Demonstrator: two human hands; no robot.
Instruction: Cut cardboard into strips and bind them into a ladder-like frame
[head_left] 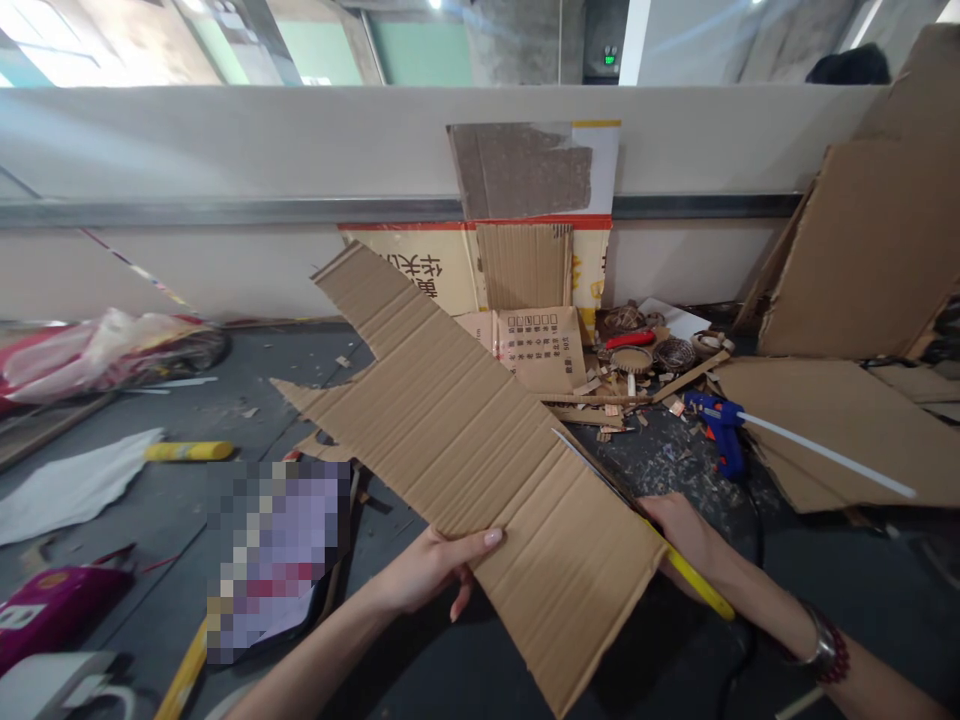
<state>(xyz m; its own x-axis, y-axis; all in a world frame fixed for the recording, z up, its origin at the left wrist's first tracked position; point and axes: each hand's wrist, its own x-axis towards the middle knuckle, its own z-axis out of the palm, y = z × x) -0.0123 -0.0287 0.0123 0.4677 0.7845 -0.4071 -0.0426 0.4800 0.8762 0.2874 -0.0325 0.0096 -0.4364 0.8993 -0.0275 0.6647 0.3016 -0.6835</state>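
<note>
A long piece of corrugated cardboard [450, 400] is held slanting above the dark table, its far end notched on the left. My left hand [442, 570] grips its near-left edge, thumb on top and fingers beneath. Along the right edge, my right hand [679, 535] is closed on yellow-handled scissors [697, 582]. One scissor blade lies over the cardboard's upper face near that edge; the other blade is largely hidden. A bracelet and red beads circle my right wrist.
A blue glue gun [724, 435] with a long white glue stick lies right, beside flat cardboard [847, 430]. Cardboard scraps and a red-handled tool [630, 340] lie behind. At left are a yellow stick [189, 451], white cloth [82, 485] and a blurred-out phone-like device [281, 560].
</note>
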